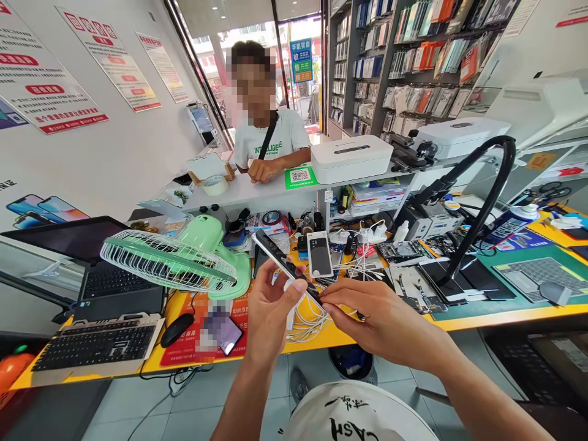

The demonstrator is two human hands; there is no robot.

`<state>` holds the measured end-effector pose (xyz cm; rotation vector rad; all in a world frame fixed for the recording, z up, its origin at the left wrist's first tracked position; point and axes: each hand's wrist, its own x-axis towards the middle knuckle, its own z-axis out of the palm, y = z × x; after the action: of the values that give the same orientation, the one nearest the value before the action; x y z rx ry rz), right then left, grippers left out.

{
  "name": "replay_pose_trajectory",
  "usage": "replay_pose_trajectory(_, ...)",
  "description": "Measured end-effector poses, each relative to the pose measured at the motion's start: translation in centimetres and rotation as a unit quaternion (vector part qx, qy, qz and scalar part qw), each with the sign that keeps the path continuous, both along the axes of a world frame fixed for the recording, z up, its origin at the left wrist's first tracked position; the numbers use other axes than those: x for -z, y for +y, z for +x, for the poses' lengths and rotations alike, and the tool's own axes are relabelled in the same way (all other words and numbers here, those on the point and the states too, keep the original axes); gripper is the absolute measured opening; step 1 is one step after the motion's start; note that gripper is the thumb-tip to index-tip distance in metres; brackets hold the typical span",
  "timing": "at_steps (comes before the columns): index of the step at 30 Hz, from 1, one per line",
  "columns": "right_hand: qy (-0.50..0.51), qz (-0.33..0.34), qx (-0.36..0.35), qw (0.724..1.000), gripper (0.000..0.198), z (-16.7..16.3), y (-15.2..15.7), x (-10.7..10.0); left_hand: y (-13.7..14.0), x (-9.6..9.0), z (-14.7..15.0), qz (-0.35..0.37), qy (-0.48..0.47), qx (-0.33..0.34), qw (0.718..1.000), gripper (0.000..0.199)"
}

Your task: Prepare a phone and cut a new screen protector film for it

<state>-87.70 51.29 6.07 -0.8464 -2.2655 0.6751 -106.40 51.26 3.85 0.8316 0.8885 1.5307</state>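
Note:
A thin phone (276, 251) is held up at a slant over the front of the yellow desk, its long edge toward me. My left hand (270, 306) grips it by the sides, thumb along the near edge. At the phone's lower right end, the fingers and thumb of my right hand (372, 309) are pinched together, touching that end; whether they hold something small there is hidden. Behind the phone lies a small phone box (320, 254) with a dark phone pictured on it. White cables (305, 327) lie tangled under my hands.
To the left are a green fan (169, 260), a laptop (122, 288), a keyboard (96, 343) and a mouse (177, 331). A black flexible arm (493, 202) rises at the right beside a green mat (478, 312). A person (275, 138) leans on the raised counter opposite.

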Motion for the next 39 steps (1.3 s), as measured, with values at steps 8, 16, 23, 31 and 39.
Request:
replay_pose_trajectory(8, -0.004, 0.068, 0.034, 0.997, 0.019, -0.4, -0.5, 0.4, -0.3, 0.2, 0.0, -0.009, 0.022, 0.001, 1.0, 0.042)
replay_pose_trajectory(16, 0.011, 0.015, 0.029, 0.999, 0.02, 0.0, -0.2, 0.5, -0.1, 0.7, 0.0, -0.012, 0.014, 0.01, 1.0, 0.043)
replay_pose_trajectory(23, 0.003, 0.034, 0.042, 0.998, 0.021, -0.2, -0.3, 0.0, -0.1, 0.4, 0.0, -0.009, 0.008, 0.003, 1.0, 0.044)
replay_pose_trajectory(31, 0.032, -0.007, 0.013, 0.999, 0.021, 0.2, 0.2, -0.2, -0.2, -0.4, 0.4, -0.002, -0.014, -0.007, 1.0, 0.042)
replay_pose_trajectory(39, 0.036, -0.022, 0.007, 0.999, 0.021, 0.6, 0.4, -0.3, 0.0, 0.1, 0.1, 0.025, 0.005, 0.018, 1.0, 0.039)
